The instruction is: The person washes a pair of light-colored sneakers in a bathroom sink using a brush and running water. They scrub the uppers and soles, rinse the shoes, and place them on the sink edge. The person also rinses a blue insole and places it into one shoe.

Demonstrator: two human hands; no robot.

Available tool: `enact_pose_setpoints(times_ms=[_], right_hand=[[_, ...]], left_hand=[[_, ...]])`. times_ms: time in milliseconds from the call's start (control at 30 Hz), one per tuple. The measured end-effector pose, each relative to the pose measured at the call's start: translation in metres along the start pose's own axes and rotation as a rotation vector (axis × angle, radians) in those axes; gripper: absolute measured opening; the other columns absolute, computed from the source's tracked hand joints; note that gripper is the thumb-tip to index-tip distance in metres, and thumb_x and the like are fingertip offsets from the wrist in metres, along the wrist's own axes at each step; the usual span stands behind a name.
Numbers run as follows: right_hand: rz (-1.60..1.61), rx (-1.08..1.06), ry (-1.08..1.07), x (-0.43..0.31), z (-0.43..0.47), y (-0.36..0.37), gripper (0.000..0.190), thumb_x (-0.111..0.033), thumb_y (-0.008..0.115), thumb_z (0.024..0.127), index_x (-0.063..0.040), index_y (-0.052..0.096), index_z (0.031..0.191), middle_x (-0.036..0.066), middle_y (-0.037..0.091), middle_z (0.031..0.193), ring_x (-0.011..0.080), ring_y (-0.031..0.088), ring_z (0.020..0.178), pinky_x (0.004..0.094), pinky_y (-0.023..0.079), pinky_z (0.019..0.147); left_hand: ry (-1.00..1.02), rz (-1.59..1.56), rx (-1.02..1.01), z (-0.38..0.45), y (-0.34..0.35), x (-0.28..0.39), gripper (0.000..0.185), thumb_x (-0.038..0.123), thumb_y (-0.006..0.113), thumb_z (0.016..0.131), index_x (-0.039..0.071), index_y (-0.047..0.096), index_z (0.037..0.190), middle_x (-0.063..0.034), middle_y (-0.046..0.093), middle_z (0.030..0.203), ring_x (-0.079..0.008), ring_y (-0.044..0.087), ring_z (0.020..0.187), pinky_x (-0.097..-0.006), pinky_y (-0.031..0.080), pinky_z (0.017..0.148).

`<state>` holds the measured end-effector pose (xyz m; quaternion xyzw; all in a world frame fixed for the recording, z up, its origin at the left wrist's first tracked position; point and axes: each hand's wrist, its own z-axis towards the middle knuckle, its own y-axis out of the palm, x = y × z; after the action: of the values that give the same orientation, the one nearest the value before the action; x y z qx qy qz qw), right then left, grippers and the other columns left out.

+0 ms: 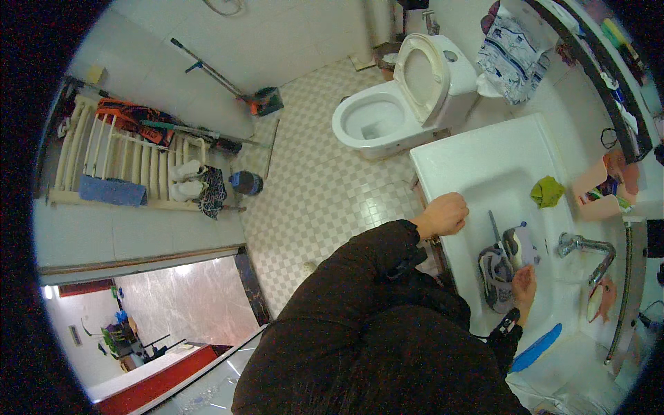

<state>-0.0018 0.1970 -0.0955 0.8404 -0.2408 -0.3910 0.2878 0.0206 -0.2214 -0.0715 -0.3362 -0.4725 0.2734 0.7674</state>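
My left hand is curled into a loose fist over the front rim of the white washbasin, with nothing visible in it. Inside the basin lie two grey-and-white shoes. My right hand, with a dark band at its wrist, grips the end of the shoe nearer the tap. Beside it, the other shoe rests with its opening upward. A thin dark rod sticks out from between the shoes; its lower end is hidden.
Behind the basin stands a chrome tap. A crumpled green cloth and a blue elongated object lie on the basin's edges. A pink holder hangs by the wall. Left of me is a toilet with its lid raised.
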Motion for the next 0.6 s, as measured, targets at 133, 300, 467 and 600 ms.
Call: enact_pose_setpoints(times_ms=[133,300,467,600], right_hand=[[-0.632,0.106,-0.324,0.024,-0.024,0.005,0.040,-0.017,0.067,0.090,-0.005,0.055,0.127,0.007,0.062,0.118,0.0190,0.059,0.107,0.0342,0.047,0.094],[-0.588,0.028,-0.496,0.050,-0.062,0.015,0.054,-0.016,0.068,0.090,-0.004,0.048,0.138,0.008,0.058,0.127,0.0174,0.055,0.114,0.0311,0.043,0.098],[0.175,0.271,-0.288,0.039,-0.041,0.030,0.032,-0.007,0.066,0.089,0.000,0.058,0.120,0.008,0.063,0.108,0.0181,0.061,0.102,0.0312,0.051,0.090],[0.566,0.222,-0.212,0.037,-0.042,0.043,0.022,-0.004,0.061,0.091,0.003,0.058,0.112,0.010,0.062,0.102,0.0185,0.061,0.100,0.0301,0.052,0.089]], left_hand=[[-0.120,-0.013,0.006,-0.004,0.002,0.002,0.011,0.013,0.058,0.071,0.002,0.062,0.073,-0.0163,0.059,0.080,-0.0357,0.056,0.086,-0.0474,0.048,0.076],[-0.147,0.113,-0.087,-0.013,-0.004,0.016,0.015,0.016,0.063,0.071,0.003,0.062,0.079,-0.0173,0.059,0.084,-0.0380,0.056,0.084,-0.0490,0.047,0.073],[-0.053,0.098,0.010,-0.021,-0.017,0.034,0.015,0.013,0.064,0.072,0.003,0.065,0.082,-0.0154,0.062,0.083,-0.0365,0.058,0.087,-0.0464,0.047,0.078],[-0.049,0.112,-0.020,-0.018,-0.016,0.038,0.013,0.011,0.064,0.075,0.002,0.065,0.085,-0.0147,0.063,0.086,-0.0353,0.059,0.088,-0.0456,0.047,0.079]])
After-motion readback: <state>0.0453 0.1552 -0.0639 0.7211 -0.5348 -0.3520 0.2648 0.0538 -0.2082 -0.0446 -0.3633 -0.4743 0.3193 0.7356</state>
